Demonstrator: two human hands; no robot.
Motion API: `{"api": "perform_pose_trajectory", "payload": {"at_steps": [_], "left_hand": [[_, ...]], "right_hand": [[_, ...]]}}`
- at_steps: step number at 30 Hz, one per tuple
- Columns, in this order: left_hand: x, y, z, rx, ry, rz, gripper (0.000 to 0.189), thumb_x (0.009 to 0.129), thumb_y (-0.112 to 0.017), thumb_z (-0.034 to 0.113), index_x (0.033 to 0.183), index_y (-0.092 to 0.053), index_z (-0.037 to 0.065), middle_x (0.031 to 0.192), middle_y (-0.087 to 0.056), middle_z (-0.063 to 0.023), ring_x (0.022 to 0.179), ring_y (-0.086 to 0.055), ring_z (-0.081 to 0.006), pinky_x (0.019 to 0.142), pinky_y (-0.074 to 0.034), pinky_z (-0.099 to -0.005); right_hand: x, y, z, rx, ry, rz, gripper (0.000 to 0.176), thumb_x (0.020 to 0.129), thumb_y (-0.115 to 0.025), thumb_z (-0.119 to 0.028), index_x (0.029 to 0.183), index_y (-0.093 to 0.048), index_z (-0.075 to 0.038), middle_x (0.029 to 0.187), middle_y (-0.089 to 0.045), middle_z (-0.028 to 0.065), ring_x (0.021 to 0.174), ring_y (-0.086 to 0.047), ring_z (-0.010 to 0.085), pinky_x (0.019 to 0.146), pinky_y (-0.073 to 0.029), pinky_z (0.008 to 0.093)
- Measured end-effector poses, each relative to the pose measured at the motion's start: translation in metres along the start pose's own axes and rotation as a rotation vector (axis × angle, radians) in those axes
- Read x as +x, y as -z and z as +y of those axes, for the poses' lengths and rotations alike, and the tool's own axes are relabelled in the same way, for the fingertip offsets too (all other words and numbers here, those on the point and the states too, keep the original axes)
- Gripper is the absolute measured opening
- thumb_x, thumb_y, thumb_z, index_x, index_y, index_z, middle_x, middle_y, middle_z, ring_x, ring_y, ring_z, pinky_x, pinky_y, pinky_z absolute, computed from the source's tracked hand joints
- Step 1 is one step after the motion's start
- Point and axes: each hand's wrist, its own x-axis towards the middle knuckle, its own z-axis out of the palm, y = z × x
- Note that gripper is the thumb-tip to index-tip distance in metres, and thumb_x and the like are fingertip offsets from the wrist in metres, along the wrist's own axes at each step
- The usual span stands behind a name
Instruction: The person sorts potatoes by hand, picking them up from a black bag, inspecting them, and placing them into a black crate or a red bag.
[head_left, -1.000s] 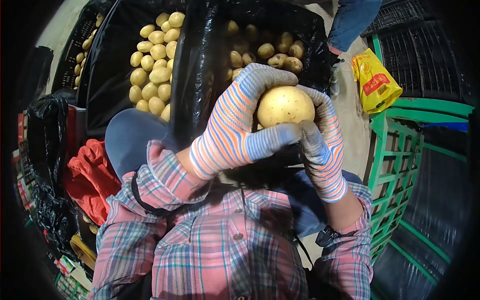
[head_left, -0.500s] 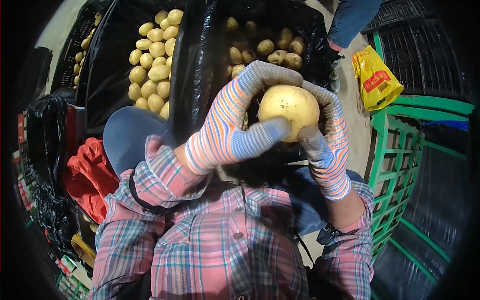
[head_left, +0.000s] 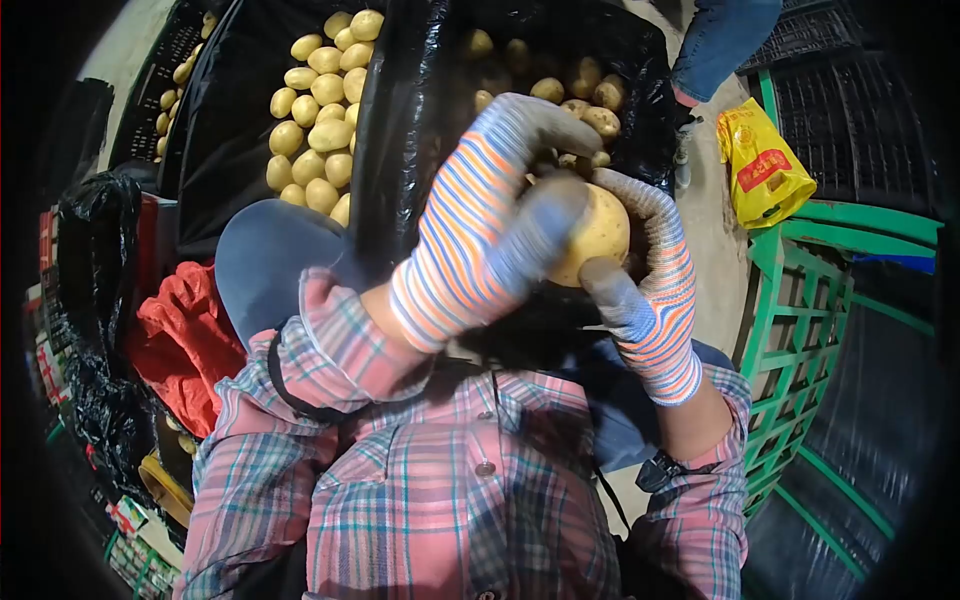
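Note:
A pale yellow potato (head_left: pixel 606 235) with small dirt specks sits in my right hand (head_left: pixel 655 300), held between the dark-stained thumb and the curved fingers. My left hand (head_left: pixel 480 215) is beside it in the same kind of striped knit glove. Its blurred thumb overlaps the potato's left side, while its fingers arch above, apart from the thumb. Both hands are over a black-lined crate (head_left: pixel 640 50) that holds several dirt-marked potatoes (head_left: pixel 547 90), partly hidden by my left hand.
At left, another black-lined crate (head_left: pixel 215 150) holds many cleaner potatoes (head_left: pixel 325 140). A red cloth (head_left: pixel 180 340) lies by my knee. On the right are a yellow bag (head_left: pixel 765 170) and a green metal frame (head_left: pixel 790 330). Another person's denim leg (head_left: pixel 725 45) shows at top right.
My left fingers have lifted off the potato's top and spread from the thumb, which now crosses its left side. The potato stays in my right hand. The whole view has shifted slightly.

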Motion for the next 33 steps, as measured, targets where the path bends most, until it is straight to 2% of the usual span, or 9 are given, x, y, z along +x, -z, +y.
{"api": "perform_pose_trajectory", "payload": {"at_steps": [4, 9, 15, 17, 19, 23, 27, 31, 33], "left_hand": [[0.006, 0.008, -0.005, 0.391, -0.261, -0.102, 0.016, 0.087, -0.051, 0.009, 0.098, -0.058, -0.002, 0.094, -0.058, -0.0119, 0.077, -0.057, -0.0203, 0.071, -0.048, -0.0303], [0.020, 0.018, -0.008, -0.117, 0.399, 0.013, 0.021, 0.095, -0.046, 0.018, 0.098, -0.060, 0.003, 0.076, -0.054, -0.0019, 0.064, -0.049, -0.0057, 0.058, -0.041, -0.0206], [0.009, 0.021, -0.015, 0.085, 0.010, -0.112, 0.035, 0.097, -0.044, 0.033, 0.108, -0.061, 0.004, 0.080, -0.061, -0.0016, 0.067, -0.053, -0.0059, 0.058, -0.040, -0.0185], [0.006, 0.024, 0.018, -0.379, 0.723, -0.310, 0.043, 0.093, -0.051, 0.042, 0.109, -0.059, 0.003, 0.086, -0.061, -0.0048, 0.063, -0.056, -0.0087, 0.054, -0.048, -0.0205], [0.001, 0.017, 0.010, -0.430, 0.625, -0.348, 0.058, 0.088, -0.056, 0.051, 0.122, -0.054, 0.004, 0.094, -0.062, -0.0058, 0.066, -0.058, -0.0088, 0.054, -0.049, -0.0182], [-0.001, 0.004, -0.002, -0.525, 0.411, -0.236, 0.072, 0.083, -0.063, 0.052, 0.135, -0.045, 0.005, 0.112, -0.061, -0.0104, 0.081, -0.063, -0.0122, 0.060, -0.053, -0.0206], [-0.007, 0.001, 0.002, -0.347, 0.279, -0.234, 0.078, 0.073, -0.078, 0.041, 0.134, -0.047, 0.003, 0.125, -0.054, -0.0072, 0.113, -0.053, -0.0175, 0.098, -0.043, -0.0322], [-0.010, -0.002, 0.001, -0.508, 0.388, -0.197, 0.078, 0.070, -0.082, 0.032, 0.133, -0.047, 0.002, 0.128, -0.051, -0.0073, 0.116, -0.051, -0.0183, 0.101, -0.040, -0.0340], [-0.009, 0.000, -0.002, -0.503, 0.363, -0.183, 0.077, 0.070, -0.083, 0.030, 0.132, -0.048, 0.001, 0.129, -0.051, -0.0074, 0.117, -0.050, -0.0184, 0.102, -0.040, -0.0341]], "right_hand": [[0.005, 0.000, 0.004, -0.419, 0.229, -0.045, 0.066, 0.067, -0.081, -0.035, 0.116, -0.052, -0.001, 0.105, -0.057, 0.0146, 0.095, -0.059, 0.0285, 0.084, -0.048, 0.0362], [0.004, -0.004, -0.001, -0.315, 0.142, -0.174, 0.061, 0.067, -0.081, -0.030, 0.115, -0.054, -0.002, 0.109, -0.057, 0.0148, 0.099, -0.059, 0.0283, 0.089, -0.046, 0.0349], [0.008, 0.010, -0.003, 0.008, 0.100, -0.126, 0.063, 0.069, -0.079, -0.025, 0.122, -0.052, -0.002, 0.119, -0.052, 0.0138, 0.110, -0.053, 0.0251, 0.096, -0.042, 0.0355], [0.010, 0.017, -0.003, -0.132, 0.217, -0.041, 0.064, 0.069, -0.079, -0.027, 0.122, -0.052, -0.002, 0.119, -0.052, 0.0143, 0.109, -0.054, 0.0255, 0.096, -0.041, 0.0351], [0.014, 0.025, -0.008, -0.256, 0.292, -0.034, 0.065, 0.069, -0.079, -0.029, 0.121, -0.052, -0.001, 0.116, -0.052, 0.0139, 0.106, -0.054, 0.0262, 0.093, -0.043, 0.0353], [0.015, 0.014, -0.014, -0.305, 0.217, 0.103, 0.061, 0.068, -0.078, -0.029, 0.117, -0.052, 0.000, 0.110, -0.052, 0.0129, 0.101, -0.055, 0.0239, 0.090, -0.045, 0.0353], [0.016, 0.007, -0.020, -0.042, 0.199, 0.201, 0.048, 0.076, -0.073, -0.029, 0.109, -0.054, -0.001, 0.107, -0.055, 0.0117, 0.096, -0.055, 0.0166, 0.084, -0.047, 0.0313], [0.020, 0.013, -0.032, -0.027, -0.114, 0.169, 0.040, 0.083, -0.067, -0.031, 0.107, -0.055, -0.001, 0.098, -0.058, 0.0097, 0.092, -0.056, 0.0160, 0.082, -0.047, 0.0307], [0.018, 0.013, -0.019, 0.077, 0.031, 0.159, 0.035, 0.085, -0.064, -0.028, 0.106, -0.055, -0.002, 0.097, -0.059, 0.0098, 0.089, -0.057, 0.0157, 0.082, -0.047, 0.0310]]}}
